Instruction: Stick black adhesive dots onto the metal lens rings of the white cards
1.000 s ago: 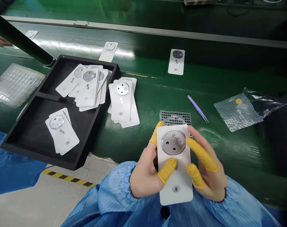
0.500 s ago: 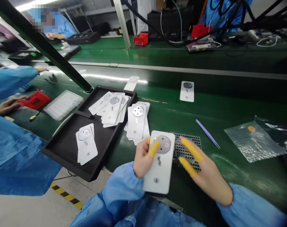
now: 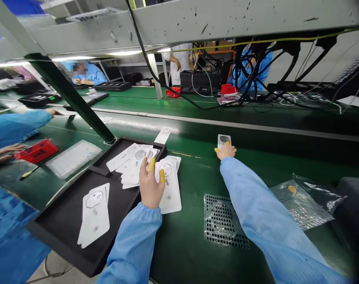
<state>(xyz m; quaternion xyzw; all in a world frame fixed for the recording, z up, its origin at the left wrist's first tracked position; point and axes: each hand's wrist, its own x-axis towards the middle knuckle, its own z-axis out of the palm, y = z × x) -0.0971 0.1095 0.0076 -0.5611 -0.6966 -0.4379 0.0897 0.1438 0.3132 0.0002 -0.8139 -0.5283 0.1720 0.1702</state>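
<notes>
My left hand [image 3: 151, 185] lies on a stack of white cards [image 3: 172, 193] on the green bench, just right of the black tray [image 3: 64, 236]. Its fingers are stretched forward, and the yellow-capped thumb rests beside the top card's metal plate [image 3: 166, 169]. My right hand [image 3: 226, 151] is stretched far out to the conveyor belt. Its yellow-capped fingers are curled on a single white card with a dark ring [image 3: 223, 139].
More white cards lie in both compartments of the black tray, and another white card [image 3: 163, 135] lies on the belt. A perforated plate [image 3: 223, 221] and a bubble-wrap bag [image 3: 303, 203] are near me. A co-worker's hands [image 3: 2, 154] hold a red item at left. A dark green post [image 3: 69, 98] slants behind the tray.
The view tilted up. My left hand carried the white card left onto the stack. My right hand left the perforated plate and reached out to the card on the belt.
</notes>
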